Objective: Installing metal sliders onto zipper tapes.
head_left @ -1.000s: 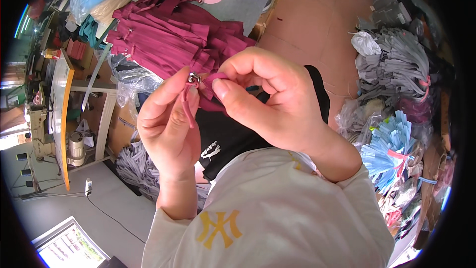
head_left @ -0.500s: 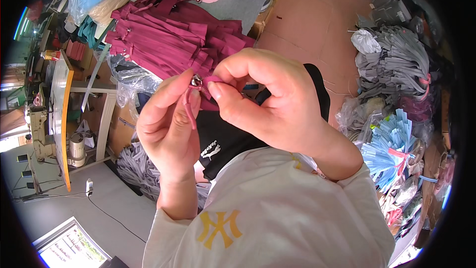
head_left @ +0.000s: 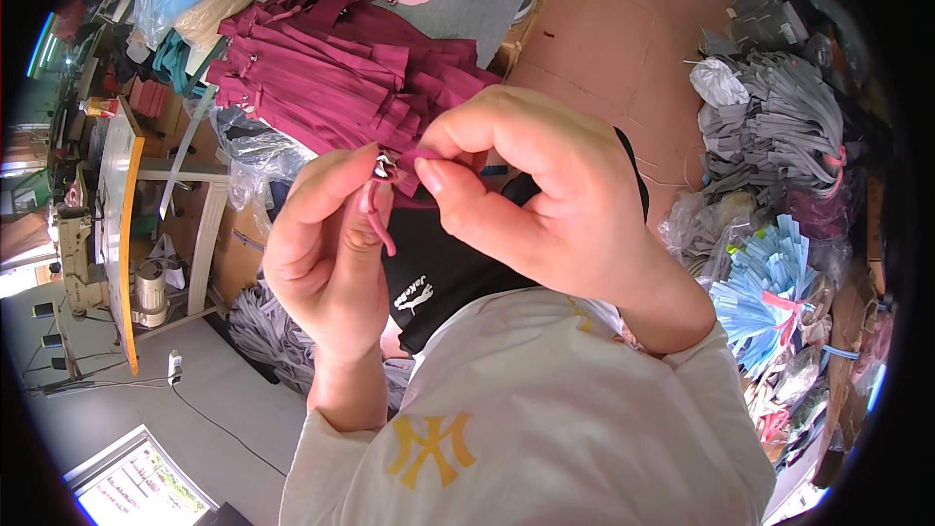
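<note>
1. Maroon strap sits between both hands, held up close in front of the chest, with a small metal slider at its top end and its loose tail hanging down over the left palm.
2. Left hand is curled, thumb and forefinger pinched on the strap just under the slider, likely to steady it.
3. Right hand is closed too, its thumb and fingertips nipping the strap end at the slider, apparently to feed it.
4. Black cloth lies on the lap just beneath the hands.
5. Maroon pile lies far left on the floor; grey bundles and blue bundles lie at right.
</note>
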The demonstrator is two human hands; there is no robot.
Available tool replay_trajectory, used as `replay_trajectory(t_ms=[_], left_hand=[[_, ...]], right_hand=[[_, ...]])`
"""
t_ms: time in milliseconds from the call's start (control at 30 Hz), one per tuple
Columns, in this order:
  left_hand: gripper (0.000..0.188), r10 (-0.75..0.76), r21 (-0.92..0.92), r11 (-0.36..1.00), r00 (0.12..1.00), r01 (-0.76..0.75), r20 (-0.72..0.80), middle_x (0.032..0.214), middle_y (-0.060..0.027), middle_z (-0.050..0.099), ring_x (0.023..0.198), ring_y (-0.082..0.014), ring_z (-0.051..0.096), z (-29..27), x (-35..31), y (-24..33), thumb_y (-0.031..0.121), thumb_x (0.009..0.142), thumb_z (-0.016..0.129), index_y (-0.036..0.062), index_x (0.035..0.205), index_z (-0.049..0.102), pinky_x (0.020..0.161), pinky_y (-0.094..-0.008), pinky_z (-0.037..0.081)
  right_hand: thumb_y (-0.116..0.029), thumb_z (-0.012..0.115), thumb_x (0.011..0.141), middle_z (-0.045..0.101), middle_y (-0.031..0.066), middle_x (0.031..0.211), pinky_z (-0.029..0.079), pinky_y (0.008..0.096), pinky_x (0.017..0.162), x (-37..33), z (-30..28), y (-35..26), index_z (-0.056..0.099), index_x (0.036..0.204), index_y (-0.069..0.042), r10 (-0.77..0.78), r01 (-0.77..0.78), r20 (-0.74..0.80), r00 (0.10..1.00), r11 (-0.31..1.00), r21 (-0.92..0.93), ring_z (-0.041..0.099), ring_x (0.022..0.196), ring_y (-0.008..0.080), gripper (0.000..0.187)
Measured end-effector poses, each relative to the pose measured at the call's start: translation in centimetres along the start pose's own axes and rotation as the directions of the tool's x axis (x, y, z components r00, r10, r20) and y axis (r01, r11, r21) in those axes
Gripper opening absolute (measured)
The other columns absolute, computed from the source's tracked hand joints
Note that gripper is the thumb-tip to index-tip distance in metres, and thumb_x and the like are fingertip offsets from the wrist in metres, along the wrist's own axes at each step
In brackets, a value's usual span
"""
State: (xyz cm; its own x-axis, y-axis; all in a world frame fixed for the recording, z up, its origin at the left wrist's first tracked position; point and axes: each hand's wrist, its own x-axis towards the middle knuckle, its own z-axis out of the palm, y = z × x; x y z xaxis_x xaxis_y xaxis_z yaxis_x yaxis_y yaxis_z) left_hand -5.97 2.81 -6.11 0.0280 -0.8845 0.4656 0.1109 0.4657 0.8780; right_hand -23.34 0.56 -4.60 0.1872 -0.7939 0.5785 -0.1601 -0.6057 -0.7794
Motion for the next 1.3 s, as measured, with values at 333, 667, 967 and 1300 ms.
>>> replay_trajectory(t_ms=[333,667,967,1300], left_hand=[[0.021,0.044,0.011,0.999,0.999,-0.044,0.032,0.109,-0.0138,0.062,0.092,-0.0122,0.057,0.0,0.0,-0.3,-0.007,0.091,0.058,-0.0065,0.112,0.064,0.075,-0.0182,0.048],[0.036,0.069,-0.047,0.996,0.998,-0.069,-0.010,0.106,-0.0153,0.063,0.093,-0.0171,0.061,0.3,-0.3,0.2,-0.011,0.087,0.062,-0.0074,0.122,0.053,0.078,-0.0243,0.050],[0.035,0.320,0.516,0.706,0.869,-0.485,0.378,0.101,-0.0127,0.071,0.080,-0.0200,0.058,-0.5,0.4,2.8,-0.005,0.075,0.070,0.0036,0.106,0.060,0.064,-0.0276,0.051],[0.036,0.494,0.466,0.641,0.793,-0.609,0.357,0.101,-0.0106,0.071,0.081,-0.0203,0.059,-0.7,0.2,2.4,0.002,0.072,0.077,0.0059,0.104,0.062,0.063,-0.0271,0.050]], right_hand=[[0.005,0.068,0.080,0.061,0.0059,0.075,0.047,0.0250,0.058,0.0,0.2,-0.1,0.062,0.089,0.000,-0.033,0.033,-0.009,0.999,0.999,-0.014,0.059,0.064,0.0135,0.012],[0.005,0.069,0.081,0.064,0.0080,0.080,0.047,0.0252,0.060,0.1,-0.1,0.5,0.064,0.091,0.000,-0.108,0.108,0.009,0.994,0.994,0.027,0.061,0.068,0.0154,0.012],[-0.005,0.076,0.070,0.054,0.0034,0.078,0.037,0.0282,0.061,-1.6,-0.7,0.9,0.072,0.093,-0.008,-0.235,0.234,-0.044,0.971,0.972,-0.015,0.052,0.068,0.0172,0.023],[-0.006,0.075,0.071,0.056,0.0052,0.083,0.039,0.0287,0.061,-1.5,-0.3,1.1,0.070,0.092,-0.008,-0.338,0.340,-0.054,0.940,0.940,0.040,0.052,0.068,0.0189,0.021]])
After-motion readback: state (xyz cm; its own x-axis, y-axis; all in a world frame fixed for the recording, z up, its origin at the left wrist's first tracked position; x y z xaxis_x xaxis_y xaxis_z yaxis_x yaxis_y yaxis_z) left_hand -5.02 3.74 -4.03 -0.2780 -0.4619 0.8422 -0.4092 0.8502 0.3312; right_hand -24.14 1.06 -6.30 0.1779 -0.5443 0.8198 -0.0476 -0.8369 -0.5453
